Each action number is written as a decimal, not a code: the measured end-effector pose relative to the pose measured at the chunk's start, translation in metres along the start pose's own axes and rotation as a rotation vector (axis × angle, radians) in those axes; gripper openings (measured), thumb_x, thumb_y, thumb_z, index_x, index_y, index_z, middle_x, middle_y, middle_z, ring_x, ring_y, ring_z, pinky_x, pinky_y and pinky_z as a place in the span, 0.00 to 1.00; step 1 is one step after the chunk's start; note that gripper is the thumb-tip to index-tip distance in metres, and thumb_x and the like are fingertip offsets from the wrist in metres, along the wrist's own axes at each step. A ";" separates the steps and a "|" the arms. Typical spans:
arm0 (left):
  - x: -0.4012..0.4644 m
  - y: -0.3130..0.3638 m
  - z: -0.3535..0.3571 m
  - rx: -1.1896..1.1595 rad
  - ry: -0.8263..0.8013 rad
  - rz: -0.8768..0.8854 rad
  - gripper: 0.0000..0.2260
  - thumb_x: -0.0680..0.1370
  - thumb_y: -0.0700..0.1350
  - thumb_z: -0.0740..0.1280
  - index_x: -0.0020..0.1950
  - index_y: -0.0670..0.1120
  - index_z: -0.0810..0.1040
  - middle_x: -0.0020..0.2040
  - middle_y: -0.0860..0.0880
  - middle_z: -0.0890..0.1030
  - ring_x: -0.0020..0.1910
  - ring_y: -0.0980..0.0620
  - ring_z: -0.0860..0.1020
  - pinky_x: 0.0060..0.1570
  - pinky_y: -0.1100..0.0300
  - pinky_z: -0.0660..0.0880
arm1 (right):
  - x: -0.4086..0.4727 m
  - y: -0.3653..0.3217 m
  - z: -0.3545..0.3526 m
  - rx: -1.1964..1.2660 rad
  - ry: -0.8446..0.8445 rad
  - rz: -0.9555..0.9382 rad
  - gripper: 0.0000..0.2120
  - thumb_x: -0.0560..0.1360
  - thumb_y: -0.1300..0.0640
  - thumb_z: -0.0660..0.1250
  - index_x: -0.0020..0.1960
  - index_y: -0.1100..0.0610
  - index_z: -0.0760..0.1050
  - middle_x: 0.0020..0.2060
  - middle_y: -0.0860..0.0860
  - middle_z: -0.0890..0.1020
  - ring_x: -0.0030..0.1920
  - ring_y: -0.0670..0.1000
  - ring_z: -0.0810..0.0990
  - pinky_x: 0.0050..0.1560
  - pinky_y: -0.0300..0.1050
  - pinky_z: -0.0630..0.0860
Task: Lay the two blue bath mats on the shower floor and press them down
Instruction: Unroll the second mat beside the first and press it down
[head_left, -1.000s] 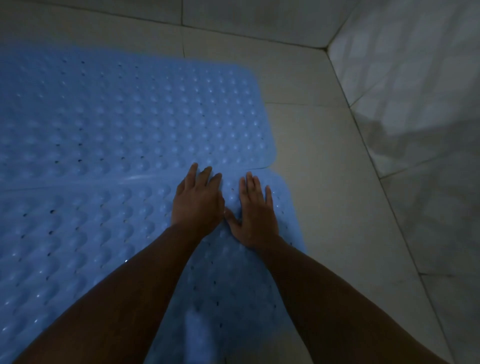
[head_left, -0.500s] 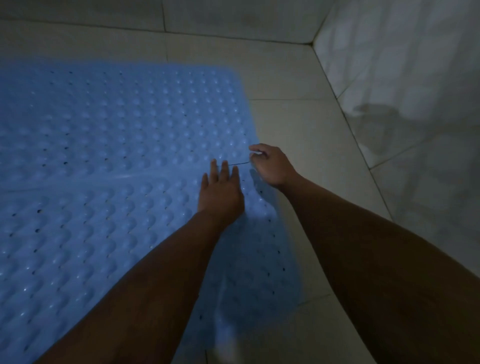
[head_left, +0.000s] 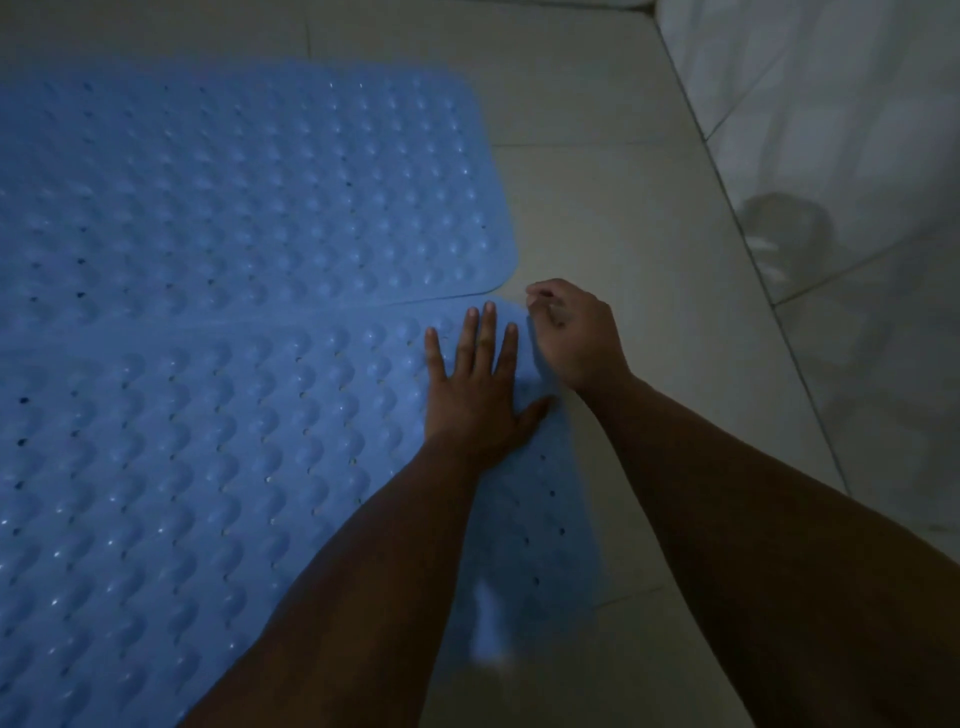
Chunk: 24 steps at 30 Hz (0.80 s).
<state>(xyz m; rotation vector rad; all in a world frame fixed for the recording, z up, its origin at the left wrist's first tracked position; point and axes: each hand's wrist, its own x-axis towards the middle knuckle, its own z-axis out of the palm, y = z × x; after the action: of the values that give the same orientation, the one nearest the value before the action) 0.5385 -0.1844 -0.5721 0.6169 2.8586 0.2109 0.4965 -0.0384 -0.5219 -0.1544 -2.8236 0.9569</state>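
Note:
Two blue bubbled bath mats lie side by side on the pale tiled shower floor. The far mat (head_left: 270, 192) fills the upper left and the near mat (head_left: 171, 457) the lower left, their long edges meeting along a seam. My left hand (head_left: 475, 389) lies flat with straight, spread fingers on the near mat's far right corner. Just to its right, my right hand (head_left: 574, 332) has curled fingers at that same corner's edge and seems to pinch it, though the dim light hides the contact.
Pale floor tiles (head_left: 613, 218) run to the right of both mats. A white tiled wall (head_left: 841, 156) rises along the right side, meeting the floor on a diagonal line. The room is dim.
A second ago both hands pressed flat on the near mat. My right hand then left the mat surface and curled at its far right corner. My left hand slid forward, fingers spread.

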 end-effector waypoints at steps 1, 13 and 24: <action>0.001 0.000 -0.002 -0.016 -0.006 -0.007 0.43 0.77 0.73 0.41 0.84 0.47 0.45 0.83 0.40 0.41 0.82 0.42 0.38 0.75 0.30 0.39 | -0.004 0.003 0.002 -0.009 0.003 -0.010 0.13 0.78 0.53 0.62 0.55 0.57 0.82 0.51 0.52 0.86 0.52 0.51 0.83 0.55 0.41 0.75; 0.045 -0.050 -0.110 -0.314 -0.173 -0.036 0.26 0.82 0.53 0.59 0.80 0.48 0.64 0.78 0.44 0.68 0.76 0.41 0.66 0.77 0.39 0.56 | -0.022 -0.028 -0.020 -0.212 -0.245 0.035 0.23 0.79 0.45 0.52 0.64 0.54 0.78 0.61 0.55 0.81 0.62 0.57 0.78 0.62 0.52 0.75; -0.041 -0.071 -0.062 -0.400 0.284 -0.014 0.23 0.73 0.49 0.57 0.64 0.48 0.81 0.67 0.48 0.80 0.75 0.43 0.70 0.69 0.42 0.70 | -0.094 -0.015 0.048 -0.511 -0.325 -0.047 0.47 0.76 0.29 0.51 0.80 0.64 0.53 0.80 0.60 0.55 0.81 0.59 0.52 0.76 0.65 0.54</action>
<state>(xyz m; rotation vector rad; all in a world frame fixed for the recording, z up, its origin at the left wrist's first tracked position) 0.5323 -0.2715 -0.5176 0.5173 2.9478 0.9069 0.5795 -0.0928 -0.5611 0.0146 -3.2968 0.2454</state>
